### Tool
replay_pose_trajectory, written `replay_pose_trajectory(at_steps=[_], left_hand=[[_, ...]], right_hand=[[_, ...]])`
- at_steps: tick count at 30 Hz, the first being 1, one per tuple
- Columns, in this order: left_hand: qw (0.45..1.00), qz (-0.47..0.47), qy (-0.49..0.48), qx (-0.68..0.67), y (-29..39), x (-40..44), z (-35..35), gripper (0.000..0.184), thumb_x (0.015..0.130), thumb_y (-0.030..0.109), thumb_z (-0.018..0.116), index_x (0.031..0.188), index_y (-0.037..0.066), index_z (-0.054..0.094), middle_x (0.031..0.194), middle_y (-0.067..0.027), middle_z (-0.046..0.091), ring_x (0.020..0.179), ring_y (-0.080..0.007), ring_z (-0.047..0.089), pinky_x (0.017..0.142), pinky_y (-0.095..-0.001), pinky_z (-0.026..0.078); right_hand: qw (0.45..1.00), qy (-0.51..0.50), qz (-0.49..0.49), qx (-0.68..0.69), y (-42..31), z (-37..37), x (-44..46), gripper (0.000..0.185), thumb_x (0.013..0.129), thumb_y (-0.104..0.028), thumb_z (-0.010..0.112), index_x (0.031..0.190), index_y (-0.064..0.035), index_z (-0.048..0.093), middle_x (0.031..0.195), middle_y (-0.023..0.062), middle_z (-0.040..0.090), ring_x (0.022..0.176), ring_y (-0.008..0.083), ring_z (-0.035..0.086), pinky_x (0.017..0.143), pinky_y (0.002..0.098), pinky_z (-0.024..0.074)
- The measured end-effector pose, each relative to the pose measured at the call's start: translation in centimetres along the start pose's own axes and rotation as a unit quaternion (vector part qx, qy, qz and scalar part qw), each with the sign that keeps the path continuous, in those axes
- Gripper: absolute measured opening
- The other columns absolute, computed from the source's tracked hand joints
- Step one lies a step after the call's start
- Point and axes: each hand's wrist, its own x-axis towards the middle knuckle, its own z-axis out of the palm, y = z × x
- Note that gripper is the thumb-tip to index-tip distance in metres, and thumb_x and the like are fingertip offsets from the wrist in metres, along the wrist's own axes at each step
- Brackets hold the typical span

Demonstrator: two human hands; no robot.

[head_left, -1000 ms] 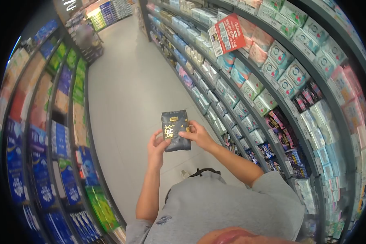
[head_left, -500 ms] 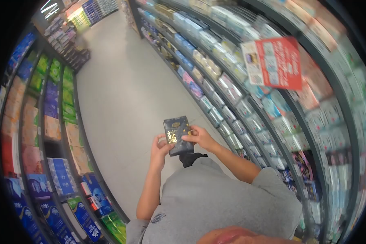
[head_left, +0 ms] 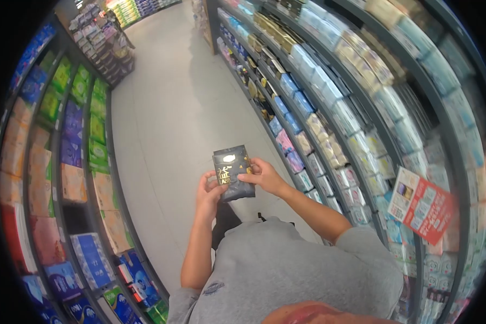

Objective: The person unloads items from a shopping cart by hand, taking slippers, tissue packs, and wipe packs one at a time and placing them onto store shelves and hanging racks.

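A black packet (head_left: 233,168) with gold lettering is held upright in front of the grey shirt, over the aisle floor. My left hand (head_left: 209,190) grips its left edge, thumb on the front near the lower lettering. On the other side, my right hand (head_left: 260,177) pinches the right edge, thumb lying across the front face. The fingers behind the packet are hidden. Light glares off the oval label near its top.
Shelves of green, orange and blue packs (head_left: 73,182) line the left side. Along the right run shelves of small packs (head_left: 329,143), with a red and white sign (head_left: 424,205) sticking out. The grey floor (head_left: 162,108) leads to a stacked display (head_left: 100,43).
The view has moved forward along the aisle, and the red sign has slid down and right. Both hands still hold the packet, which tilted briefly and is again more upright.
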Motion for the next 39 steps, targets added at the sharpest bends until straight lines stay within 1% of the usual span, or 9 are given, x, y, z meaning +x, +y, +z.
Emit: replay_pose_trajectory(at_steps=[10, 15, 16, 20, 23, 30, 32, 34, 39], left_hand=[[0.994, 0.021, -0.091, 0.064, 16.7, 28.4, -4.7, 0.048, 0.078, 0.002, 0.064, 0.122, 0.005, 0.045, 0.1, -0.0119, 0.065, 0.09, -0.0152, 0.06, 0.076, -0.0272, 0.047], [0.977, 0.032, -0.18, 0.105, 22.0, 40.5, -3.1, 0.048, 0.082, 0.006, 0.066, 0.125, 0.003, 0.044, 0.102, -0.0127, 0.064, 0.09, -0.0156, 0.061, 0.078, -0.0278, 0.047], [0.972, 0.04, -0.205, 0.107, 22.6, 42.6, -2.4, 0.05, 0.083, 0.007, 0.068, 0.126, 0.002, 0.043, 0.103, -0.0133, 0.064, 0.091, -0.0157, 0.061, 0.079, -0.028, 0.048], [0.943, -0.019, -0.275, 0.186, 24.1, 50.1, -0.4, 0.069, 0.081, 0.009, 0.072, 0.139, 0.0, 0.034, 0.119, -0.0156, 0.059, 0.1, -0.0187, 0.061, 0.085, -0.0312, 0.05], [0.879, 0.052, -0.335, 0.336, 25.2, 56.7, 1.4, 0.097, 0.07, 0.014, 0.083, 0.146, 0.0, 0.025, 0.143, -0.0216, 0.037, 0.111, -0.0259, 0.057, 0.086, -0.0351, 0.053], [0.81, 0.19, -0.385, 0.399, 32.8, 74.8, 7.7, 0.095, 0.064, 0.011, 0.086, 0.144, 0.009, 0.034, 0.145, -0.0153, 0.036, 0.117, -0.0266, 0.054, 0.089, -0.0346, 0.052], [0.759, 0.302, -0.357, 0.453, 34.9, 79.8, 8.7, 0.094, 0.062, 0.011, 0.087, 0.142, 0.012, 0.038, 0.145, -0.0129, 0.038, 0.118, -0.0249, 0.052, 0.091, -0.0346, 0.051], [0.757, 0.298, -0.366, 0.452, 38.4, 83.7, 11.0, 0.091, 0.063, 0.006, 0.086, 0.141, 0.01, 0.039, 0.143, -0.0113, 0.039, 0.12, -0.0228, 0.051, 0.092, -0.0335, 0.051], [0.813, 0.289, -0.424, 0.274, 42.8, 93.4, 16.6, 0.078, 0.067, -0.003, 0.079, 0.137, 0.0, 0.043, 0.136, -0.0154, 0.045, 0.115, -0.0226, 0.055, 0.09, -0.0341, 0.053]], right_hand=[[0.994, 0.097, -0.043, -0.017, -10.4, 0.9, 27.0, 0.049, 0.083, -0.016, 0.072, 0.122, 0.004, 0.049, 0.097, 0.0078, 0.065, 0.084, 0.0114, 0.061, 0.07, 0.0246, 0.0481], [0.977, 0.194, -0.072, 0.05, -13.4, -1.7, 36.4, 0.047, 0.085, -0.015, 0.069, 0.123, 0.0028, 0.048, 0.108, 0.0087, 0.063, 0.096, 0.0128, 0.061, 0.08, 0.0259, 0.0492], [0.966, 0.222, -0.094, 0.097, -13.5, -2.4, 37.8, 0.048, 0.083, -0.018, 0.073, 0.119, 0.0038, 0.049, 0.095, 0.0082, 0.065, 0.076, 0.0116, 0.063, 0.061, 0.0243, 0.0509], [0.946, 0.275, -0.046, 0.165, -13.5, -6.4, 42.7, 0.042, 0.085, -0.024, 0.07, 0.114, 0.0008, 0.054, 0.095, 0.0058, 0.064, 0.08, 0.0112, 0.063, 0.066, 0.0249, 0.0517], [0.935, 0.298, -0.027, 0.191, -14.3, -9.5, 47.1, 0.04, 0.085, -0.028, 0.069, 0.112, -0.0007, 0.056, 0.095, 0.0048, 0.064, 0.083, 0.0103, 0.063, 0.071, 0.0251, 0.0517], [0.932, 0.309, -0.071, 0.173, -21.4, -17.8, 63.4, 0.04, 0.086, -0.031, 0.069, 0.112, -0.0022, 0.057, 0.096, 0.0036, 0.064, 0.083, 0.0089, 0.062, 0.071, 0.022, 0.0501], [0.932, 0.312, -0.149, 0.107, -23.8, -19.2, 68.2, 0.048, 0.086, -0.028, 0.07, 0.122, -0.0002, 0.053, 0.098, 0.0056, 0.064, 0.083, 0.009, 0.062, 0.071, 0.0206, 0.0493], [0.885, 0.379, -0.255, 0.089, -27.6, -19.4, 72.4, 0.063, 0.086, -0.022, 0.072, 0.135, 0.0025, 0.041, 0.106, 0.0096, 0.063, 0.083, 0.0104, 0.062, 0.069, 0.0213, 0.0496], [0.846, 0.394, -0.357, -0.039, -34.6, -22.8, 78.2, 0.085, 0.081, -0.021, 0.077, 0.144, 0.0028, 0.026, 0.132, 0.0169, 0.046, 0.095, 0.017, 0.061, 0.073, 0.0274, 0.0536]])
